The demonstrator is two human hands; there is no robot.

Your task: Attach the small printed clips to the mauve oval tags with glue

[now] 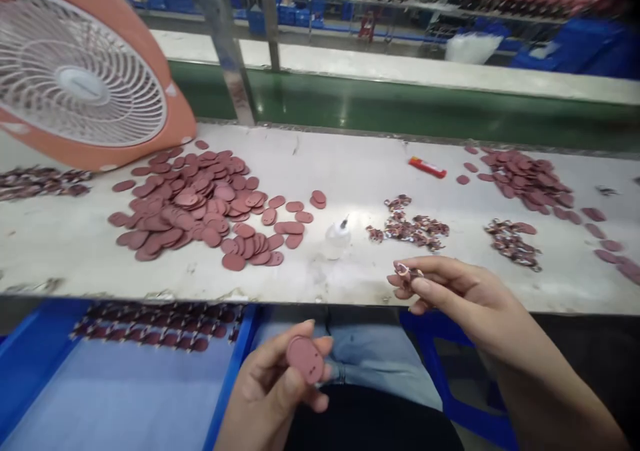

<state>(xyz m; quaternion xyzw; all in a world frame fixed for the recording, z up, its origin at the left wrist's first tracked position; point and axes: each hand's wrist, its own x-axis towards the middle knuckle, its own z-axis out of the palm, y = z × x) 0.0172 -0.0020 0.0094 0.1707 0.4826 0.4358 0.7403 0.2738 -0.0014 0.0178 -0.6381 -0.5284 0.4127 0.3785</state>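
Observation:
Between the thumb and fingers of my left hand is a reddish-brown oval disc with small holes near one end. My right hand pinches a small looped piece, brown with shiny bits, just over the table's front edge. Beyond that hand lies a cluster of similar looped pieces. A small translucent bottle with a dark tip stands on the table between the hands. A big heap of the same oval discs spreads to the left.
An orange fan stands at the back left. A blue tray below the table edge holds rows of assembled discs. On the right lie another disc pile, more looped pieces and a red glue tube.

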